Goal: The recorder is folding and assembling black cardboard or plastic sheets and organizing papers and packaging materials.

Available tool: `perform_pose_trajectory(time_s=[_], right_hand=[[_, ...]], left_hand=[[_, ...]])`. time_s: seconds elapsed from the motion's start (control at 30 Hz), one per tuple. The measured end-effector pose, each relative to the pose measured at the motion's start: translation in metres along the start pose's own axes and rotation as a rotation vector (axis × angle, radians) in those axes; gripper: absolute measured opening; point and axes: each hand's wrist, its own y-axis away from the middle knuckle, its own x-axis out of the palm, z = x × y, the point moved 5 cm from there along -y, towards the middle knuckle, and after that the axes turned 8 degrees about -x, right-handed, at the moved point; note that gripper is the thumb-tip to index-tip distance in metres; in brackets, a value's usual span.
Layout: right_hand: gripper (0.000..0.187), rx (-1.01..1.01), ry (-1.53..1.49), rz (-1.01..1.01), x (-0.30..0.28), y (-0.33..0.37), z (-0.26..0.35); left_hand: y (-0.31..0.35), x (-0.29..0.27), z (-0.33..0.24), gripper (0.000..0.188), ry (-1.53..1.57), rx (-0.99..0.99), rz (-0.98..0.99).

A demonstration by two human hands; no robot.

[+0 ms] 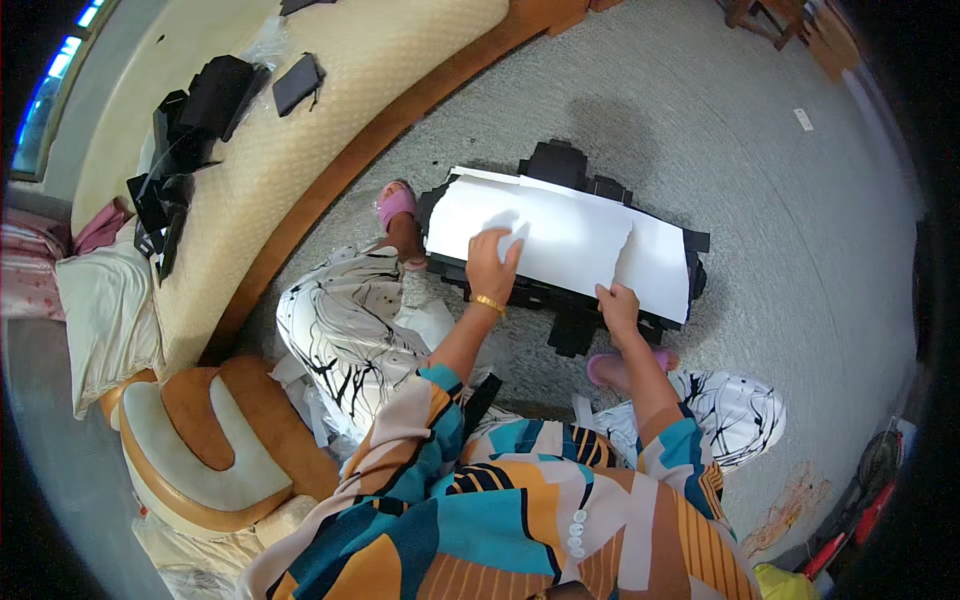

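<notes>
A white paper sheet [560, 235] lies over a stack of flat black die-cut cardboard pieces [556, 165], whose tabs stick out all round. A ragged torn edge crosses the paper toward its right part [660, 262]. At the lower end of that tear, my right hand [618, 308] pinches the paper's near edge between thumb and fingers. My left hand [491, 266] is over the left part of the paper, fingers bent, thumb apart, with nothing in it. Its shadow falls on the white surface; whether the fingertips touch it, I cannot tell.
On the left, a bed with a cream mattress [370, 95] holds black box-like pieces [180, 140] and a small dark pouch [297, 85]. A brown and white padded seat [215, 440] stands at lower left. A small white card [803, 120] lies on the grey floor [800, 260].
</notes>
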Motion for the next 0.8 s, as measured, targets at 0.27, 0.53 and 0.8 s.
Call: perform_pose_trajectory(time_s=[0.27,0.53,0.8], right_hand=[[0.037,-0.051,0.041,-0.057,0.012,-0.012,-0.018],[0.039,-0.017,0.145,-0.004,0.018,-0.021,-0.026],[0.040,0.039,0.203,0.048,0.023,-0.025,-0.036]], left_hand=[[-0.019,0.050,-0.023,0.088,-0.762,0.364,0.454],[-0.029,0.065,0.015,0.088,-0.890,0.260,0.590],[-0.026,0.077,0.034,0.088,-0.891,0.209,0.667]])
